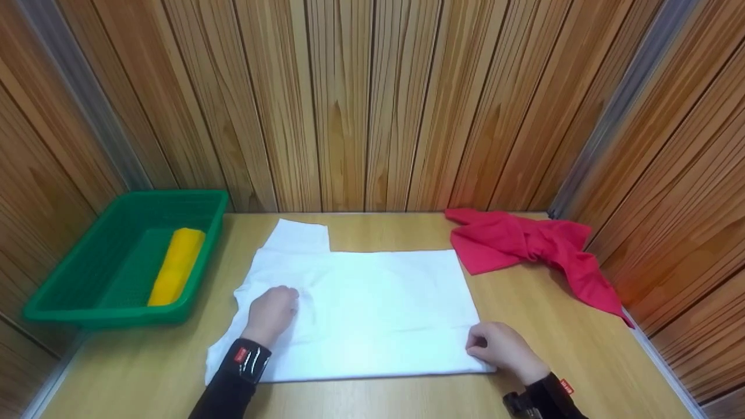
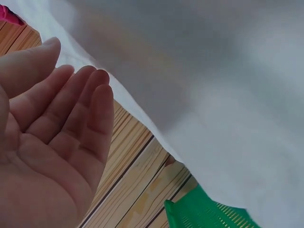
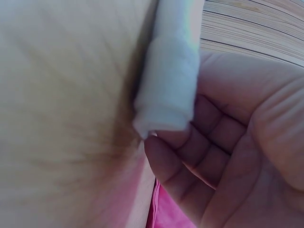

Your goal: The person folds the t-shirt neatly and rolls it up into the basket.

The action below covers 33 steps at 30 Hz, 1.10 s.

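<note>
A white T-shirt (image 1: 372, 314) lies flat on the table with its sleeve at the upper left and its hem toward the right. My left hand (image 1: 272, 314) is over the shirt's left part, near the shoulder. In the left wrist view that hand's fingers (image 2: 97, 114) are loosely bent, with nothing in the palm and the white cloth beside them. At the lower right corner of the hem, my right hand (image 1: 502, 348) pinches the shirt's edge. The right wrist view shows its fingertips at the end of the layered white cloth (image 3: 168, 90).
On the left stands a green basket (image 1: 110, 314) with a rolled yellow cloth (image 1: 177, 267) inside. A crumpled red cloth (image 1: 524, 238) lies at the back right, close to the side wall. Wood-panelled walls (image 1: 343, 116) enclose the table (image 1: 396, 398) at the back and sides.
</note>
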Available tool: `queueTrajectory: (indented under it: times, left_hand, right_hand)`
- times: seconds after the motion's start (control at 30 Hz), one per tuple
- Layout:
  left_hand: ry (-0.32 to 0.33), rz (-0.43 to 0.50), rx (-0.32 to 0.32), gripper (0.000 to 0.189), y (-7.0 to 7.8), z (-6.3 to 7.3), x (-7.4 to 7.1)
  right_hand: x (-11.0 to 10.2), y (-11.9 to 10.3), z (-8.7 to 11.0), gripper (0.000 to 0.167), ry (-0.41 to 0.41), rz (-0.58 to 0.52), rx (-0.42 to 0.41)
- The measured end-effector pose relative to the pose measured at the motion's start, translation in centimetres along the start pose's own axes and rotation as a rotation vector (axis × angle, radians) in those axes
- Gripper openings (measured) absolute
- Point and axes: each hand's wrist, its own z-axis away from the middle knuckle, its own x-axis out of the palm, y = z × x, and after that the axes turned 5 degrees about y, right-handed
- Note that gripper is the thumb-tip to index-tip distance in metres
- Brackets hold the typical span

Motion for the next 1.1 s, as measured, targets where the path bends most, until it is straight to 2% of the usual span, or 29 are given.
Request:
queueTrajectory:
  times: [0.2,0.37,0.67,0.9,1.1]
  left_hand:
    - [-0.069,-0.018,-0.021,0.010,-0.2,1.1,-0.5]
    - [-0.108,-0.013,-0.052,0.011,-0.4,1.8,-0.9]
    - [-0.121,-0.012,-0.046,0.011,-0.5,2.1,-1.1]
    - [-0.125,-0.016,-0.049,0.012,-0.6,2.4,-1.2]
    - [-0.148,0.008,-0.066,0.014,-0.5,2.3,-1.5]
  right_hand:
    - [0.0,-0.2,0.0,0.019,-0.027,-0.020,0.040]
    - [-0.1,-0.2,0.0,0.020,-0.008,0.005,0.023]
    - [-0.2,-0.3,0.0,0.020,-0.027,0.001,0.029]
    - [-0.3,-0.2,0.3,0.021,0.027,0.042,-0.065]
    - [-0.6,-0.5,0.1,0.020,-0.007,0.065,-0.069]
